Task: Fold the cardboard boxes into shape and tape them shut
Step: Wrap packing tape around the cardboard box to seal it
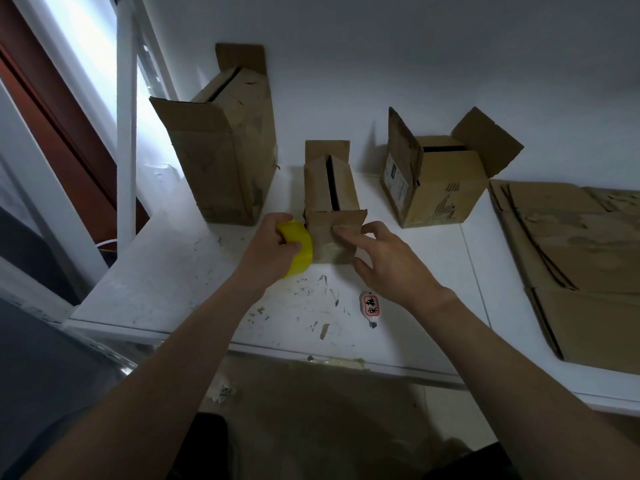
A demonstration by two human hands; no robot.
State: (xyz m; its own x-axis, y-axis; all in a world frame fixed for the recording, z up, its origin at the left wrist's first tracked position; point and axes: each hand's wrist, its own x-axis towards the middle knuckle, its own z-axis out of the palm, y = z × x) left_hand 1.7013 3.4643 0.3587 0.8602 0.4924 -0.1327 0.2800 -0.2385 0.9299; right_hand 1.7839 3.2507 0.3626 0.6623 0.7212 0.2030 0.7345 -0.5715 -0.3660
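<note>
Gripping the tape roll (pixel 302 250) in our left hand (pixel 273 245), we press our right hand (pixel 391 265), fingers straight, on the box (pixel 318 197) beside it.

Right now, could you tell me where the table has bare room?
The table is bare front-left, before the tall box, and in a strip between the open box and the flattened cardboard. The left hand, gripping the tape roll, and right hand crowd the small box.
</note>
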